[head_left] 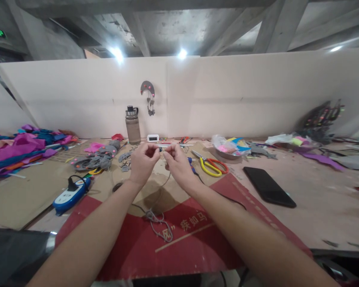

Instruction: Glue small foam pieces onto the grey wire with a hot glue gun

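Observation:
Both hands are raised over the cardboard, fingertips almost meeting. My left hand (144,160) is closed in a pinch, and a tiny dark bit shows by its fingertips, too small to name. My right hand (178,162) pinches too, with a thin grey cord (165,182) running down from beneath it. That cord leads to a loose tangle on the red part of the cardboard sheet (131,247). Grey felt cut-outs (126,156) lie just left of my left hand. Scissors with yellow and orange handles (210,166) rest right of my right hand.
A blue-and-white power strip (71,196) and a pile of coloured felt (24,147) are at left. A water bottle (133,125) stands at the back near a small white clock (152,138). On the right are a black phone (269,186) and a metal bowl (231,154).

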A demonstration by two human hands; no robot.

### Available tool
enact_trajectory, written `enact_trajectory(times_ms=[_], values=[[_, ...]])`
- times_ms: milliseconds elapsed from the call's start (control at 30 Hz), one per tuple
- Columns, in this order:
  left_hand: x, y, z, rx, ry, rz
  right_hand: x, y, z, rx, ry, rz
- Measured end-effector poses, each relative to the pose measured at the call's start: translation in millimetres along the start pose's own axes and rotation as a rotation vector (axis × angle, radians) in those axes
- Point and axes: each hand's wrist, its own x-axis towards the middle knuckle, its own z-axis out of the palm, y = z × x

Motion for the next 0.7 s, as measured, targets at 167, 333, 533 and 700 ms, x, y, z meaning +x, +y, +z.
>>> enact_trajectory(times_ms=[167,333,533,700], values=[[-1,8,4.2,-0.254,-0.042,-0.263,2,-5,-7,-0.221,0.088,-0.094],[-2,4,8.8,-0.396,-0.070,-0.328,1,-8,-7,-0.231,0.108,-0.053],[-4,-2,12.4,-0.444,-0.070,-0.341,1,-11,-8,-0.239,0.129,-0.044],[-5,1,11.5,-0.448,-0.093,-0.340,2,-11,-10,-0.269,0.150,-0.045]])
